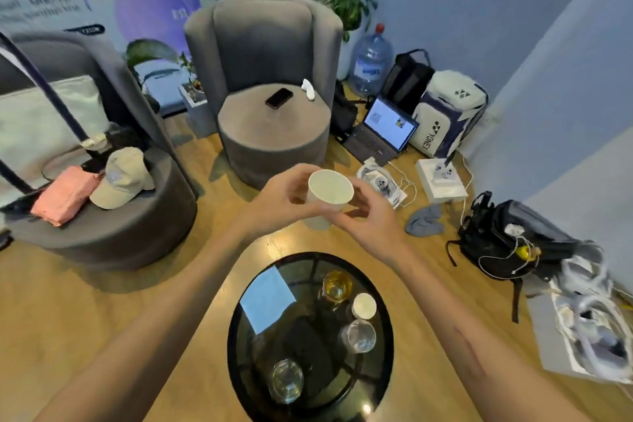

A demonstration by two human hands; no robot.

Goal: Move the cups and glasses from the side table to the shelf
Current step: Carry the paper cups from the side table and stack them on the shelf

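Observation:
A white paper cup (329, 190) is held up in the air beyond the round black glass side table (246, 336). My left hand (277, 197) grips it from the left and my right hand (368, 216) curls round it from the right. On the table stand a glass with amber liquid (337, 285), a small white paper cup (364, 306), and two clear empty glasses (358, 335) (286, 381). No shelf is in view.
A blue sheet (267, 298) lies on the table. Two grey armchairs stand ahead, one with a phone (279, 98), one with a cap (121, 178) and pink cloth. A laptop (383, 128), bags, cables and a water jug (371, 60) crowd the floor at right.

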